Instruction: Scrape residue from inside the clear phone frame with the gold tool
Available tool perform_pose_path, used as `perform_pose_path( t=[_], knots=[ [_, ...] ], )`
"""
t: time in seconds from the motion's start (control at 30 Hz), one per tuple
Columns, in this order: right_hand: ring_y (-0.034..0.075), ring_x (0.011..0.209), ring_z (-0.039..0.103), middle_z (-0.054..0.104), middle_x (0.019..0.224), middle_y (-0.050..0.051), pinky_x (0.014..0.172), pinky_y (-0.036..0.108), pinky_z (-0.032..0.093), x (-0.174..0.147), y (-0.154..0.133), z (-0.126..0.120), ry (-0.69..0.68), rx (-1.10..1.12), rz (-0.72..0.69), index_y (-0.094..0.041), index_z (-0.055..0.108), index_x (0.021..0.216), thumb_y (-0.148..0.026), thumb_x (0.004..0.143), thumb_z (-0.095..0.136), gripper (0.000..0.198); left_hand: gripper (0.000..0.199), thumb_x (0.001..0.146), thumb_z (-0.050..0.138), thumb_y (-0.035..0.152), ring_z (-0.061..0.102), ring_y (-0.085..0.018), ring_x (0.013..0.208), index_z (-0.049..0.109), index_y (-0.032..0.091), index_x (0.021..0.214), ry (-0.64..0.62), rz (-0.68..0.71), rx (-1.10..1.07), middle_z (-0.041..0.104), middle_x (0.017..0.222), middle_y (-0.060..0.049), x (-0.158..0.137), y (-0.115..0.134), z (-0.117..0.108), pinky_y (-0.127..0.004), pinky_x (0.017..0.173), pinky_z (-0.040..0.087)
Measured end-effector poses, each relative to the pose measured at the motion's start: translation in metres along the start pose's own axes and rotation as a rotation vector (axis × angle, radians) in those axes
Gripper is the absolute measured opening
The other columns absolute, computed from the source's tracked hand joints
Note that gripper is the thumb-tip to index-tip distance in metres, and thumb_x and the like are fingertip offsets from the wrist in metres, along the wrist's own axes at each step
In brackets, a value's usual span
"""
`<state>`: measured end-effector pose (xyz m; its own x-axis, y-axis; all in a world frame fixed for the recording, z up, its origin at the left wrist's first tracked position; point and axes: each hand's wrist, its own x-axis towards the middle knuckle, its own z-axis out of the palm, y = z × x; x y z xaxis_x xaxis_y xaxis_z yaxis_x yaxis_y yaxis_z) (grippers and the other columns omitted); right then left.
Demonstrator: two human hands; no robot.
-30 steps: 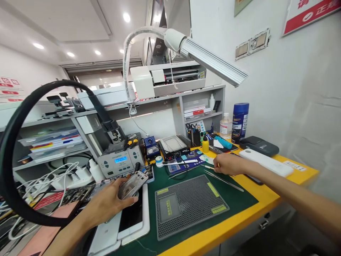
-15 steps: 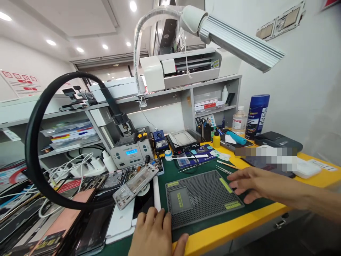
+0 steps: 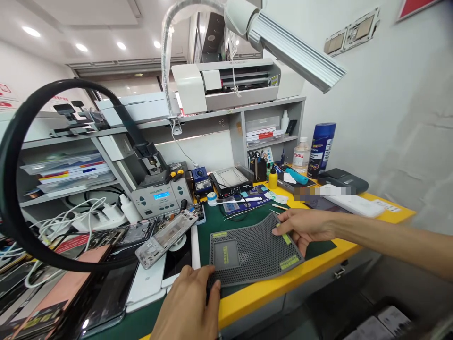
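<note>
A grey perforated silicone mat (image 3: 255,255) with yellow-green labels lies on the green work surface, its right side bent upward. My right hand (image 3: 304,226) grips that raised right edge, thumb on top and fingers underneath. At the mat's near left corner, my left hand (image 3: 191,297) is closed on the edge, with the thumb on the near side and the fingers over the left border. Behind the mat lie tweezers and a white-handled tool (image 3: 240,200).
Phone frames and panels (image 3: 166,238) are piled on the left beneath a black hose (image 3: 21,226). A soldering station (image 3: 161,198) stands behind. A blue spray can (image 3: 321,150), a yellow bottle (image 3: 272,179) and a white box (image 3: 354,200) stand right. A lamp (image 3: 297,49) hangs overhead.
My right hand has moved in from beside the mat and taken hold of its right edge, lifting it. My left hand has closed on the near left corner. The view has shifted right.
</note>
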<state>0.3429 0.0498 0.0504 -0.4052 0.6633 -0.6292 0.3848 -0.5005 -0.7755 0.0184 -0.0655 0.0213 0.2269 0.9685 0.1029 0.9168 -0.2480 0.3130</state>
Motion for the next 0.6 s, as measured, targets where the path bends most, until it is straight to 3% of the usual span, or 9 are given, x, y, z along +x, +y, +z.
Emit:
perform_pose_path(
  t=[0.17,0.27,0.4,0.5,0.6],
  knots=[
    [0.017,0.081,0.074,0.074,0.107,0.004,0.068,0.031,0.065,-0.002,-0.017,-0.006,0.008,0.15,-0.075,-0.015,0.07,0.118,-0.025,0.104,0.071,0.017,0.053,0.105,0.028,0.045,0.074,-0.03,0.087,0.074,0.021,0.113,-0.049,-0.067,-0.132,0.075,0.092,-0.012,0.008,-0.008,-0.017,-0.038,0.074,0.053],
    [0.018,0.085,0.074,0.074,0.112,0.005,0.068,0.031,0.065,-0.008,-0.023,-0.012,0.036,0.256,-0.13,-0.015,0.069,0.12,-0.022,0.104,0.072,0.018,0.056,0.105,0.028,0.055,0.075,-0.03,0.096,0.074,0.022,0.109,-0.02,-0.115,-0.19,0.078,0.099,-0.01,0.005,-0.016,-0.037,-0.036,0.08,0.055],
    [0.018,0.087,0.075,0.073,0.114,0.006,0.067,0.029,0.065,-0.02,-0.021,-0.008,0.072,0.359,-0.178,-0.015,0.069,0.122,-0.017,0.103,0.072,0.019,0.069,0.095,0.039,0.078,0.071,-0.032,0.117,0.077,0.024,0.114,0.132,-0.274,-0.31,0.08,0.119,-0.006,-0.019,-0.036,-0.068,-0.036,0.099,0.054],
    [0.016,0.08,0.074,0.074,0.107,0.004,0.062,0.026,0.064,-0.026,-0.016,0.003,0.099,0.412,-0.204,-0.014,0.069,0.117,-0.012,0.102,0.072,0.016,0.074,0.084,0.051,0.088,0.071,-0.031,0.095,0.082,0.024,0.105,0.202,-0.401,-0.398,0.082,0.112,-0.006,-0.049,-0.055,-0.079,-0.036,0.082,0.058],
    [0.014,0.073,0.074,0.074,0.098,0.001,0.058,0.023,0.063,-0.03,-0.013,0.015,0.101,0.458,-0.222,-0.014,0.07,0.11,-0.006,0.101,0.07,0.012,0.065,0.084,0.064,0.082,0.061,-0.021,0.072,0.084,0.021,0.091,0.173,-0.454,-0.662,0.082,0.094,-0.008,-0.077,-0.06,-0.067,-0.027,0.063,0.051]
  ],
)
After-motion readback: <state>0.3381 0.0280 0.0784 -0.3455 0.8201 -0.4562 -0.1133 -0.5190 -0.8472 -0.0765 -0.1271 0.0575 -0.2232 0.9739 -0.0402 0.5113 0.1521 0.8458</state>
